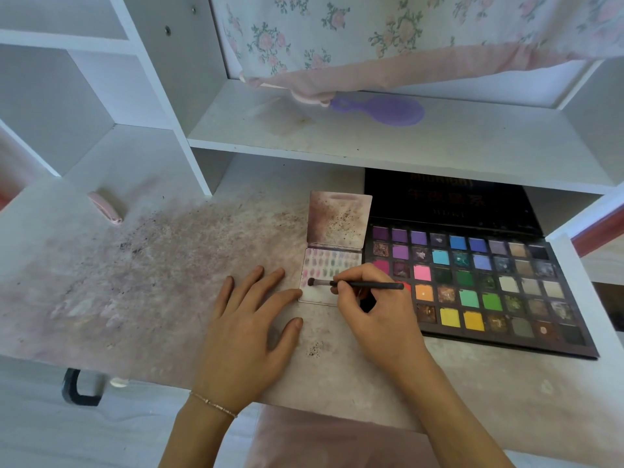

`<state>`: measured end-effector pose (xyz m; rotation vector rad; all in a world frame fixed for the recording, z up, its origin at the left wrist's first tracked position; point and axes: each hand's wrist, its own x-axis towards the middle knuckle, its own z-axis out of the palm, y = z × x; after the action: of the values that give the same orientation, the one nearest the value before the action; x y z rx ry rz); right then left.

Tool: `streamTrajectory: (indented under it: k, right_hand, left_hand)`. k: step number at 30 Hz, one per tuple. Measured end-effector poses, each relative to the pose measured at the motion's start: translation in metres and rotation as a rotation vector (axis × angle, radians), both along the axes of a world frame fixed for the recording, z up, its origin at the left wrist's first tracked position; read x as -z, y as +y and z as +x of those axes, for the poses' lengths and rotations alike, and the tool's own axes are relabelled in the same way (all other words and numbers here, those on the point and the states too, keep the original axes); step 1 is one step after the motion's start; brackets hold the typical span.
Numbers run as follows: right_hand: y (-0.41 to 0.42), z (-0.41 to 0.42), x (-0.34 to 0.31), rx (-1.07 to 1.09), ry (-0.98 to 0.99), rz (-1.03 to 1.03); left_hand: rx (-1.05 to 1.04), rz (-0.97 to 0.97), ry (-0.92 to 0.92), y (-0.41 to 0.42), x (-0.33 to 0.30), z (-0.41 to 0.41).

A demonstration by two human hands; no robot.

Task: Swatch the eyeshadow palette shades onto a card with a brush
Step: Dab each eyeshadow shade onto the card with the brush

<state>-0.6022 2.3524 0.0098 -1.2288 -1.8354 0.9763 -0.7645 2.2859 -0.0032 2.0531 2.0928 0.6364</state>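
A white card (332,261) with rows of faint colour swatches lies on the desk, a stained flap (339,219) standing up behind it. My right hand (374,305) pinches a thin black brush (358,284), its dark tip touching the card's lower left part. My left hand (250,319) lies flat on the desk with spread fingers, the index fingertip touching the card's left edge. The large open eyeshadow palette (479,282) with many coloured pans lies just right of the card, its black lid (449,197) raised at the back.
The white desk surface (162,265) is smeared with pink and dark powder. A pink oblong item (105,207) lies far left. A purple hairbrush (385,109) sits on the shelf above, under a floral cloth (405,35). A shelf divider (189,130) stands at the left.
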Motion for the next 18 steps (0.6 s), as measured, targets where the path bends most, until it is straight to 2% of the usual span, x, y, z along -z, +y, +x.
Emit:
streamTrajectory:
  k: [6,11,18]
  right_hand:
    - [0.0011,0.0003,0.0021,0.002,0.023,0.030]
    - [0.0020,0.0016,-0.0002,0.060,0.210,0.122]
    - [0.0006,0.0047,0.0003,0.108,0.270,0.168]
  left_hand:
    - [0.002,0.002,-0.001,0.0001,0.0003,-0.0001]
    - [-0.006,0.003,-0.017,0.0001,0.0015,-0.0008]
    - [-0.012,-0.003,-0.016,-0.0005,0.0003,-0.0006]
